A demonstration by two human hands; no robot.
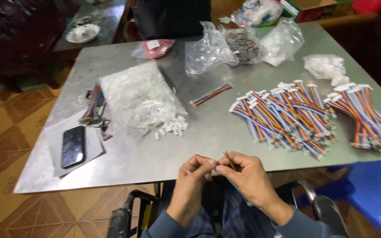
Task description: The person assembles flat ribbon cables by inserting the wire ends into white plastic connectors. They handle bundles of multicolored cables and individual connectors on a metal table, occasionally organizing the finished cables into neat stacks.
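Both hands at the near edge of the metal table, fingertips meeting. Right hand pinching the ends of a thin bundle of wires between thumb and forefinger; long axis of the bundle tilted up and a little leftward, away from the body. Left hand just beside, thumb and forefinger pressed together at the wire tips, maybe on a small white piece, too small to tell. Right hand the one carrying the wires, left only touching the ends.

Beyond the hands on the table: open clear bag spilling small white plastic connectors, slightly left. Right of that bag, heap of rainbow ribbon cables, a second heap farther right, one single cable between bag and heap. Black phone on paper, far left. More bags at the far edge.
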